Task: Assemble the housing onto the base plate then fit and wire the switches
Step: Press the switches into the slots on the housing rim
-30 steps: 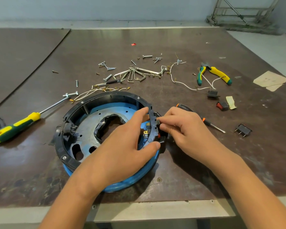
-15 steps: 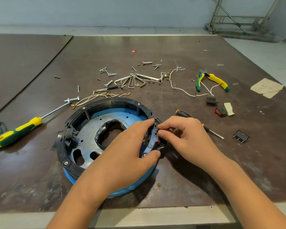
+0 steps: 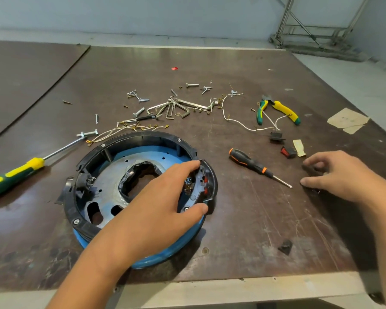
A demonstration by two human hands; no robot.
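A scuffed dark-brown tabletop (image 3: 243,230) takes up most of this bare room. On it the black plastic housing ring (image 3: 143,137) already sits on the blue round base plate (image 3: 172,253), so I judge the work to be at fitting the switches. The left hand (image 3: 156,208) lies spread wide over the ring's right side, with forefinger and thumb pressing the rim at either end of a bay where red-faced switches (image 3: 205,180) are seated. Well to the right of the ring, the right hand (image 3: 339,177) curves over a small black switch (image 3: 311,170) on the table, thumb and forefinger either side of it. Whether they pinch it yet I cannot tell. The next move, I think, calls for lifting it, turning its terminals inward and pressing it squarely into the housing. Between the ring and that hand lies a black-and-orange screwdriver (image 3: 252,162), which the way back must clear. Behind the ring lie white terminal wires (image 3: 125,130), silver hex keys (image 3: 176,109) and loose screws. Right-rear of it are yellow-green pliers (image 3: 276,110), and to its left is a yellow-green screwdriver (image 3: 16,172).
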